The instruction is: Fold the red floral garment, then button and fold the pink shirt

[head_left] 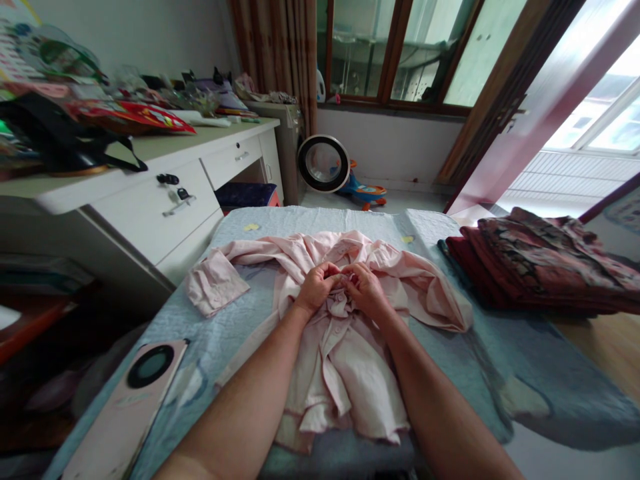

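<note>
A pale pink shirt [360,360] lies spread on the blue bedding, its sleeves out to both sides and its lower part toward me. My left hand [319,285] and my right hand [364,285] meet over the middle of its button front. Both are closed, thumbs and fingers pinching the bunched cloth between them. What lies right under the fingertips, perhaps a button, is hidden. Below the hands the front edges hang partly apart, with a button visible near the gathered folds. The left cuff [216,283] rests flat on the bedding.
A pink phone-like device [127,413] lies at the left on the blue bedding [445,400]. Folded dark red cloths [540,267] are stacked at the right. Beyond the far edge stand a white desk [160,193] with cluttered top and a round washing-machine door [324,164].
</note>
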Motion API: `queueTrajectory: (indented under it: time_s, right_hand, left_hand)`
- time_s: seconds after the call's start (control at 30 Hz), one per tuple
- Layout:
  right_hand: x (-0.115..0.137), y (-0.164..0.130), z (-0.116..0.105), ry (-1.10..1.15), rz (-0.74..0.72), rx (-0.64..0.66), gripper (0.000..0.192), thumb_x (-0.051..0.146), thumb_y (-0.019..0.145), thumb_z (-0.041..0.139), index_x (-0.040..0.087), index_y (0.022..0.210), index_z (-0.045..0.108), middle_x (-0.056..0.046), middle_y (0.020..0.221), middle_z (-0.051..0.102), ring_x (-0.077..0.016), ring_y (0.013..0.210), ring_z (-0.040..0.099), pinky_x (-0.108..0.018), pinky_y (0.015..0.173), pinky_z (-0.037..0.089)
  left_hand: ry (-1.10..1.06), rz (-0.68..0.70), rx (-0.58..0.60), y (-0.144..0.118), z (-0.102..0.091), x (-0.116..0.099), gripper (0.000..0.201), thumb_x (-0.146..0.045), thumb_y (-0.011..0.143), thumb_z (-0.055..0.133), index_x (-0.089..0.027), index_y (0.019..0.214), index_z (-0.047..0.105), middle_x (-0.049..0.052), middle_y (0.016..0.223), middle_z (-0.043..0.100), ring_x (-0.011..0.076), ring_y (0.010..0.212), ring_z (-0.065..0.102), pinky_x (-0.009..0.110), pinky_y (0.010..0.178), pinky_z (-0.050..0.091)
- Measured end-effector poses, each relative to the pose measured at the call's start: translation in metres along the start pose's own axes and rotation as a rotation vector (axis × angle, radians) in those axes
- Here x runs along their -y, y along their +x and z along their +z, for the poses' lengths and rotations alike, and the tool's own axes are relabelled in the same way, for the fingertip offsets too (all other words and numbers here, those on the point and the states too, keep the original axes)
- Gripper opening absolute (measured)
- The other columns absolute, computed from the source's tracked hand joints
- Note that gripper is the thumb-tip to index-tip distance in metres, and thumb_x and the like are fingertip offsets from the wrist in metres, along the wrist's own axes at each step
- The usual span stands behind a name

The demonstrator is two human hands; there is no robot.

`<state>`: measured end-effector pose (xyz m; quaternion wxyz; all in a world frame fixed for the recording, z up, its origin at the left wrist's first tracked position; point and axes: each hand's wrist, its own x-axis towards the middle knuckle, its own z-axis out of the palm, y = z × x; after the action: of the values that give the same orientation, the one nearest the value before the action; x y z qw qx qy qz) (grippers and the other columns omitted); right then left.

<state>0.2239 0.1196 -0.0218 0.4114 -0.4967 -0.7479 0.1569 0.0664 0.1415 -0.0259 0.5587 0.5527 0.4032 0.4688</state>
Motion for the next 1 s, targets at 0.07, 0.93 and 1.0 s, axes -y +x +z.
queueTrajectory:
  time_s: [0.07,0.93,1.0]
  right_hand:
    - [-0.0005,-0.0001,0.0002,0.002,0.005,0.001,0.012,0.02,0.085,0.059,0.02,0.096,0.063,-0.002,0.091,0.06,-0.015,0.075,0.057,-0.026,0.07,0.044]
    - [0.0025,-0.0013,-0.0012,0.009,0.0,-0.012,0.012,0.02,0.086,0.058,0.02,0.096,0.064,-0.003,0.09,0.061,-0.0147,0.074,0.058,-0.026,0.07,0.045]
    - [0.0024,-0.0012,-0.0015,0.003,-0.008,-0.011,0.012,0.019,0.086,0.058,0.02,0.096,0.064,-0.003,0.09,0.061,-0.0147,0.074,0.058,-0.026,0.071,0.045]
  left_hand:
    - [0.0,0.0,-0.004,0.0006,-0.0004,0.0012,0.017,-0.027,0.071,0.07,-0.016,0.08,0.061,-0.002,0.072,0.06,0.0105,0.063,0.052,0.022,0.06,0.042]
    - [-0.062,0.0,0.016,0.0015,0.0001,0.0044,0.019,-0.025,0.071,0.072,-0.017,0.085,0.06,-0.003,0.073,0.061,0.0097,0.063,0.054,0.02,0.06,0.044]
    - [-0.061,0.007,0.013,0.0013,0.0003,0.0041,0.019,-0.026,0.071,0.072,-0.017,0.084,0.061,-0.003,0.073,0.06,0.0097,0.063,0.054,0.021,0.06,0.044]
